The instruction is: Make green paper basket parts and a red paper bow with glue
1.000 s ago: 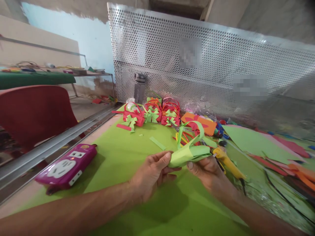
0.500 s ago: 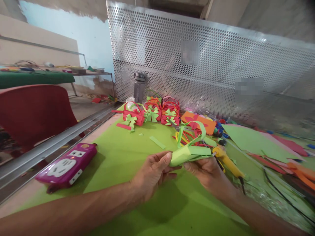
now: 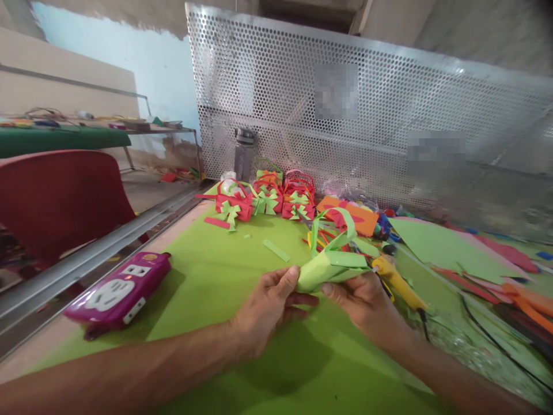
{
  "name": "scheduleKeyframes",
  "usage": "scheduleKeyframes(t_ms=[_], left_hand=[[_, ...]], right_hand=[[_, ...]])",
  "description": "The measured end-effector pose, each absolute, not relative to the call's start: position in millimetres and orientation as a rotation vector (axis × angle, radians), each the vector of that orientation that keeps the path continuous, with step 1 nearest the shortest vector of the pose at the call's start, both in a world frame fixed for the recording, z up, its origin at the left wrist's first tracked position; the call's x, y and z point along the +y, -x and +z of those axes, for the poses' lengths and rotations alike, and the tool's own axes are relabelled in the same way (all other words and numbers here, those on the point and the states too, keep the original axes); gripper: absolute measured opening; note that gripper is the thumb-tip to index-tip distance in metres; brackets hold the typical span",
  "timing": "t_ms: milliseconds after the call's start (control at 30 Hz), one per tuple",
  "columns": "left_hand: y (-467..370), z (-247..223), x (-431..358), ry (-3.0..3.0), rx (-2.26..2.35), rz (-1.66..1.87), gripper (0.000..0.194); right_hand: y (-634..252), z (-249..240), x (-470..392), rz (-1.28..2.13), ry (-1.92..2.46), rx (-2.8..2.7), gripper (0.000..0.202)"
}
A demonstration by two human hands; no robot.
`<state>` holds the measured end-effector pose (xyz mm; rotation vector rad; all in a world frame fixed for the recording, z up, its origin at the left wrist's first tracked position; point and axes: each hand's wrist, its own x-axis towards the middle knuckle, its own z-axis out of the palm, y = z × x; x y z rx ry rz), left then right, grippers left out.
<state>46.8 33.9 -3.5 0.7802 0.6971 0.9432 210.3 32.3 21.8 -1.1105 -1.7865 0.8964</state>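
A small light-green paper bag with two looped strip handles is held above the green tabletop. My left hand pinches its left end between thumb and fingers. My right hand grips its lower right side, thumb in front and the other fingers partly hidden behind the bag. Just right of the bag lies a yellow hot glue gun, its nozzle close to the bag's right end. A loose green paper strip rests on the tabletop beyond my left hand.
Several finished red bags with green bows stand at the back beside a grey bottle. A purple power strip is at the left. Coloured sheets and a black cord lie right. A perforated metal panel closes the back.
The green bag has tilted slightly in my hands, and its handles have shifted a little left. Both hands keep their hold, almost unmoved.
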Motion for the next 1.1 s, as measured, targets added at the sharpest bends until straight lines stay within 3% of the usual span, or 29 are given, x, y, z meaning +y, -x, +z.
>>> scheduleKeyframes(t_ms=[200, 1100], left_hand=[[-44.4, -2.0, 37.2, -0.683, 0.63, 0.922, 0.021], [-43.8, -4.5, 37.2, -0.696, 0.55, 0.863, 0.03]], right_hand=[[-211.6, 33.2, 31.4, 0.911, 1.113, -1.796, 0.02], [-210.5, 33.9, 31.8, 0.898, 1.153, -1.781, 0.014]])
